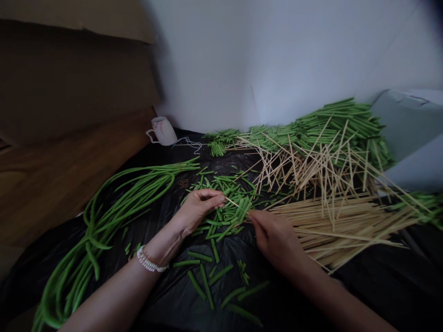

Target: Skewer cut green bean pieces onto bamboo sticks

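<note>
My right hand (275,235) is closed in a pinch on the end of a thin bamboo skewer (232,201). Several cut green bean pieces (244,208) sit side by side across that skewer, close to the right fingertips. The skewer's other end reaches my left hand (204,205), whose thumb and fingers are pressed together. A short bean piece (226,191) shows at the left fingertips; how firmly it is gripped is partly hidden. Below both hands lies a loose heap of cut bean pieces (221,226) on black plastic sheeting (162,295).
Long uncut beans (93,221) lie in a bundle at left. On the right are bare skewers (339,226), with crossed skewers (297,170) behind them. Skewered beans (342,124) are piled along the white wall (214,64). A mug (164,132) and thin string (194,144) are at the back left.
</note>
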Available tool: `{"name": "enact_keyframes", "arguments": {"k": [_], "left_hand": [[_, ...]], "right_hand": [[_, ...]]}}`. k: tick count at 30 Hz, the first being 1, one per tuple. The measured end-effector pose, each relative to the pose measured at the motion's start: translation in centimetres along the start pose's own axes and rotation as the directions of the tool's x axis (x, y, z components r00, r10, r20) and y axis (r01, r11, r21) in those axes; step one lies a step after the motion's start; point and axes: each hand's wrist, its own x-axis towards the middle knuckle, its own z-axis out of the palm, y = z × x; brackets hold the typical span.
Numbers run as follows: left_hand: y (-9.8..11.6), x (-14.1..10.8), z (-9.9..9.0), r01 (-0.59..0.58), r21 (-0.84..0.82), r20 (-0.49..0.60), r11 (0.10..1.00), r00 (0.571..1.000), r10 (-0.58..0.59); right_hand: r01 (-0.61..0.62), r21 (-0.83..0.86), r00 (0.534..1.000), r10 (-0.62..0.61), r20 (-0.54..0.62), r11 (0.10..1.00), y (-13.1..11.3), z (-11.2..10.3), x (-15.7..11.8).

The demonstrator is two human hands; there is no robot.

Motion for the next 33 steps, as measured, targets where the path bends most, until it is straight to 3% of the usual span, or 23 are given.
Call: {"name": "enact_keyframes", "arguments": {"k": [2, 5, 9, 12, 21, 27, 33], "left_hand": [[0.0, 0.0, 0.0, -0.004, 0.017, 0.016, 1.0, 1.0, 0.004], [-0.1, -0.1, -0.1, -0.014, 0.042, 0.035, 0.999, 0.999, 0.012], [-0.5, -0.3, 0.3, -0.033, 0.115, 0.081, 0.993, 0.996, 0.023], [-1.0, -0.4, 0.6, -0.036, 0.139, 0.144, 0.99, 0.989, 0.016], [-0.7, -0.7, 0.9, -0.031, 0.137, 0.148, 0.99, 0.989, 0.011], [-0.3, -1.0, 1.2, -0.167, 0.204, 0.221, 0.965, 0.968, 0.121], [-0.1, -0.6, 0.6, -0.118, 0.231, 0.174, 0.966, 0.982, 0.078]], "right_hand": [[-0.117, 0.174, 0.99, 0.102, 0.093, 0.978, -0.2, -0.2, 0.3], [-0.203, 0.274, 0.973, 0.164, 0.16, 0.94, -0.5, -0.3, 0.5], [-0.106, 0.16, 0.992, 0.094, 0.085, 0.981, -0.5, 0.0, 0.1], [-0.07, 0.098, 0.994, 0.061, 0.091, 0.993, -0.5, 0.3, -0.1], [-0.102, 0.208, 0.994, 0.089, 0.071, 0.973, -0.5, 0.3, 0.1], [-0.184, 0.316, 0.981, 0.156, 0.112, 0.931, -1.1, -0.4, 0.6], [-0.181, 0.333, 0.983, 0.169, 0.065, 0.925, -0.7, -0.7, 0.8]]}}
